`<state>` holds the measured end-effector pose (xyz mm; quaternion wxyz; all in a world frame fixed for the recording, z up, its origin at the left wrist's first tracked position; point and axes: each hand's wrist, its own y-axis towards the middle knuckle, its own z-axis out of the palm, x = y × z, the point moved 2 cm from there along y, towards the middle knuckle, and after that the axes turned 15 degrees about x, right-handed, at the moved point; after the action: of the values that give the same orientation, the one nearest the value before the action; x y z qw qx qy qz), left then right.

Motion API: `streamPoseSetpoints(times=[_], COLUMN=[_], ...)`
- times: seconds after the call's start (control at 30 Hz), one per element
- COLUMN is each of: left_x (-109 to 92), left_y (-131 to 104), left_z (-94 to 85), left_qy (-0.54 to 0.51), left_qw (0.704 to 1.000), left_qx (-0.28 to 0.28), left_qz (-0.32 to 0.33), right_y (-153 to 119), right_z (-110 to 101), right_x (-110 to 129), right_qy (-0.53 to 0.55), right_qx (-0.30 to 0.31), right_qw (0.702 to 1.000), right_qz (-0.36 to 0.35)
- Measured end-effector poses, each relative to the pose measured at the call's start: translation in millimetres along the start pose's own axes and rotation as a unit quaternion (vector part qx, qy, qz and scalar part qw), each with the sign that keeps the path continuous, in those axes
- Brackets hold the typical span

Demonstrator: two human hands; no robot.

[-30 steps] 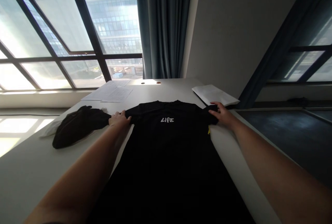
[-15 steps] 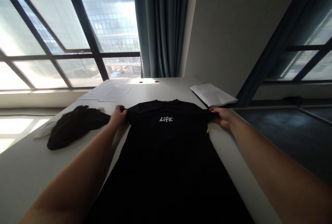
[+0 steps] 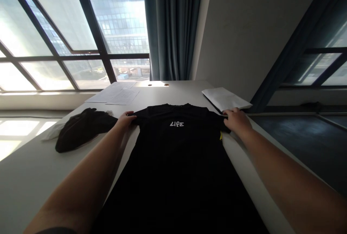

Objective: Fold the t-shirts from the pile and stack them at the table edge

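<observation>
A black T-shirt [image 3: 177,161] lies spread on the white table [image 3: 24,187], its neckline toward the far end and small white lettering on the chest. My left hand [image 3: 127,119] pinches the end of the left sleeve. On the other side, my right hand [image 3: 238,120] has its fingers closed on the right sleeve. A bit of yellow [image 3: 221,136] shows at the shirt's right edge, below that sleeve. The lower part of the shirt runs out of view at the bottom.
Dark bunched cloth [image 3: 81,129] lies on the left, over something whitish. Printed sheets [image 3: 123,96] are at the back left. A white flat packet [image 3: 227,98] rests at the back right. Windows and a curtain [image 3: 173,28] stand beyond.
My right hand has shifted on the right sleeve, its back now turned up more, and the sleeve end hangs lower. The whole view has moved slightly.
</observation>
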<state>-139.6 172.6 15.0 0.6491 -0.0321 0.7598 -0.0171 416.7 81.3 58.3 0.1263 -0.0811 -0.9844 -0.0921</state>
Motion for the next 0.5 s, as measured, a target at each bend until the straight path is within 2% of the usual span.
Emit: streamPoseSetpoints(times=[0.07, 0.13, 0.2, 0.27, 0.33, 0.4, 0.47, 0.5], left_x=[-2, -3, -4, -6, -9, -13, -15, -15], left_y=[0, 0, 0, 0, 0, 0, 0, 1], left_z=[-0.7, -3.8, -9.6, -17.4, -24.0, -25.9, -22.7, -19.9], left_qy=[-0.003, 0.015, 0.049, 0.087, 0.178, 0.303, 0.388, 0.4], left_qw=[1.0, 1.0, 0.999, 0.995, 0.981, 0.949, 0.918, 0.914], left_qx=[0.002, 0.004, 0.002, -0.014, -0.02, 0.0, 0.029, 0.038], left_qz=[-0.001, -0.006, -0.021, -0.04, -0.069, -0.083, -0.073, -0.059], right_y=[-8, -20, -35, -47, -53, -53, -52, -52], right_z=[-9, -11, -1, 18, 38, 56, 70, 77], right_x=[40, 96, 161, 224, 278, 318, 343, 351], right_qy=[-0.049, -0.041, -0.022, -0.027, -0.051, -0.073, -0.083, -0.081], right_qx=[-0.017, 0.003, 0.064, 0.147, 0.215, 0.249, 0.267, 0.277], right_qw=[0.994, 0.976, 0.946, 0.909, 0.885, 0.877, 0.878, 0.879], right_qz=[-0.101, -0.213, -0.316, -0.389, -0.409, -0.404, -0.389, -0.379])
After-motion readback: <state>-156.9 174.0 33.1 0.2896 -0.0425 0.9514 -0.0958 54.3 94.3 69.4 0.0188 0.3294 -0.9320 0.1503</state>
